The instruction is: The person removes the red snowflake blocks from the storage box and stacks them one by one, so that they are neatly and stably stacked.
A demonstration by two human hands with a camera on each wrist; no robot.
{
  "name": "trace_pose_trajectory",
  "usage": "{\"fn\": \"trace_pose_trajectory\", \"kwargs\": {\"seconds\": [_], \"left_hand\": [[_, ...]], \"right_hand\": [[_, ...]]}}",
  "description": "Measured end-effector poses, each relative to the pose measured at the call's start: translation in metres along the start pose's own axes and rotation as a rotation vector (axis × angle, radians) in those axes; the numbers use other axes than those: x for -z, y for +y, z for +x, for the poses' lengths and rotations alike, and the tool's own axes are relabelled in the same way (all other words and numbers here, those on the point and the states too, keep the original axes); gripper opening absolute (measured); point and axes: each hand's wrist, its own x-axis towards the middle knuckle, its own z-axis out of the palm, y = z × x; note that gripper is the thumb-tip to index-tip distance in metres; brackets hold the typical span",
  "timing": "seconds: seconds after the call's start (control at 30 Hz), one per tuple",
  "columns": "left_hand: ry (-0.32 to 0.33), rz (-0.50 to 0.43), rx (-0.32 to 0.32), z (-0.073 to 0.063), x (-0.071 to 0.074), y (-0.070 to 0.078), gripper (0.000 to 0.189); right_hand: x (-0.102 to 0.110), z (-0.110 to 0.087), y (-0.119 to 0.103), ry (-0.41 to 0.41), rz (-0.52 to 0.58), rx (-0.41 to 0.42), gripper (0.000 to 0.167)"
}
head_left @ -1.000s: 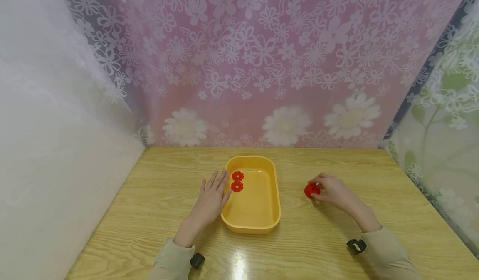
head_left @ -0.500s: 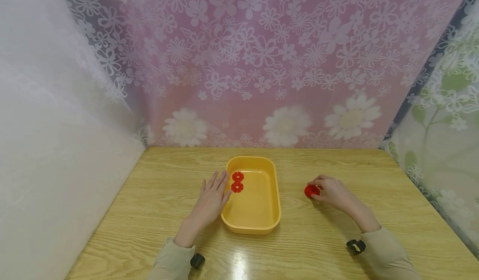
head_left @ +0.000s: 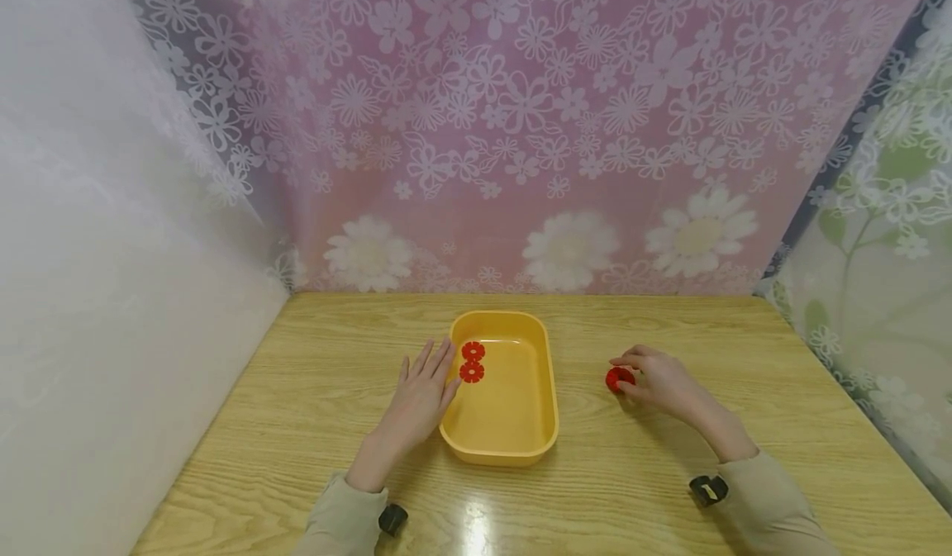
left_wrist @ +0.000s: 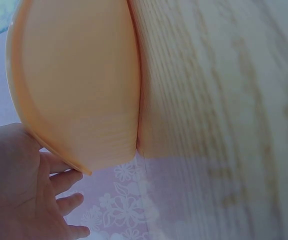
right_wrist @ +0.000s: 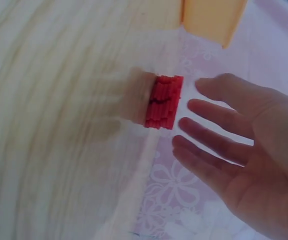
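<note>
My left hand rests along the left rim of a yellow plastic tub, fingers straight and thumb at the rim. In the left wrist view the fingers spread beside the tub's edge. Inside the tub, near its left wall, lie two flat red notched discs with holes in their middles, one in front of the other. To the right, a short stack of red notched discs stands on the table. Over it is my right hand; the right wrist view shows a small gap between its fingertips and the stack.
The wood-grain table carries the tub at its middle. A pink flowered cloth hangs behind the far edge. A pale cloth stands at the left and a green-patterned one at the right.
Both hands and the tub stay nearly in place. Only the visible part of the red stack under my right fingers looks slightly different.
</note>
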Motion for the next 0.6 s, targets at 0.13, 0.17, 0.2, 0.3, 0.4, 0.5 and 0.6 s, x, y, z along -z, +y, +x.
{"fn": "trace_pose_trajectory", "kwargs": {"seconds": [0.13, 0.17, 0.2, 0.3, 0.4, 0.5, 0.6], "left_hand": [[0.001, 0.003, -0.001, 0.000, 0.000, 0.000, 0.059], [0.000, 0.005, -0.001, 0.000, 0.000, 0.000, 0.059], [0.000, 0.005, -0.001, 0.000, 0.000, 0.000, 0.059], [0.000, 0.009, -0.002, 0.000, 0.000, 0.000, 0.060], [0.001, 0.004, -0.003, 0.000, 0.000, 0.000, 0.060], [0.003, 0.004, -0.003, 0.000, 0.000, 0.000, 0.059], [0.006, 0.004, -0.003, 0.000, 0.000, 0.000, 0.060]], "right_hand": [[0.003, 0.000, 0.001, 0.078, 0.065, -0.019, 0.024], [0.003, 0.000, 0.002, 0.099, 0.074, -0.028, 0.024], [0.003, 0.000, 0.002, 0.119, 0.083, -0.032, 0.023], [0.002, 0.002, 0.002, 0.174, 0.115, -0.053, 0.023], [0.001, 0.004, 0.000, 0.224, 0.138, -0.054, 0.025], [0.000, 0.008, -0.005, 0.273, 0.165, -0.036, 0.028], [0.000, 0.014, -0.011, 0.296, 0.222, -0.018, 0.031]]}}
